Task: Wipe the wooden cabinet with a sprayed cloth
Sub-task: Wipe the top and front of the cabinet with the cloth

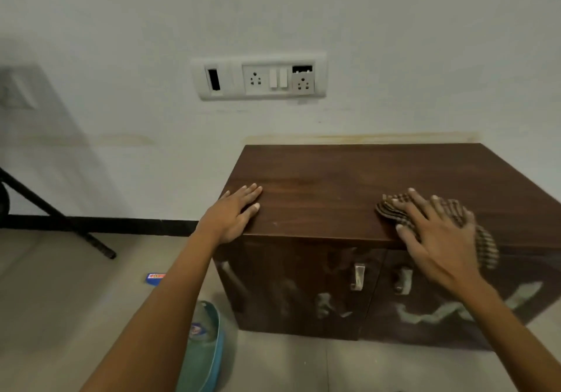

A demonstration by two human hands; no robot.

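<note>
Flat and spread, my right hand (437, 239) presses the striped cloth (387, 209) down onto the top of the wooden cabinet (334, 176). The fingers are straight, not curled round the fabric, so this is a press and not a pinch. The cloth lies bunched under my palm at the cabinet's front edge, right of the middle, and one end of it droops over that edge onto the right door. My left hand (233, 212) lies open with its fingers together on the cabinet's top at the front left corner. It holds nothing and, as I judge it, only steadies me.

I take the step in hand to be the wiping of the top. The cloth is down and loaded, and most of the top lies bare behind and to the left of it. The blur over my right hand suggests it is in a stroke.

The next move calls for firm, even pressure and a long pass across the top toward my left hand. The loose end should be gathered first so that it does not drag. The left hand will have to lift or shift when the cloth reaches its corner. The doors below, with their two metal handles (358, 276), show pale shapes that could be smears or reflections, and I cannot tell which.
</note>
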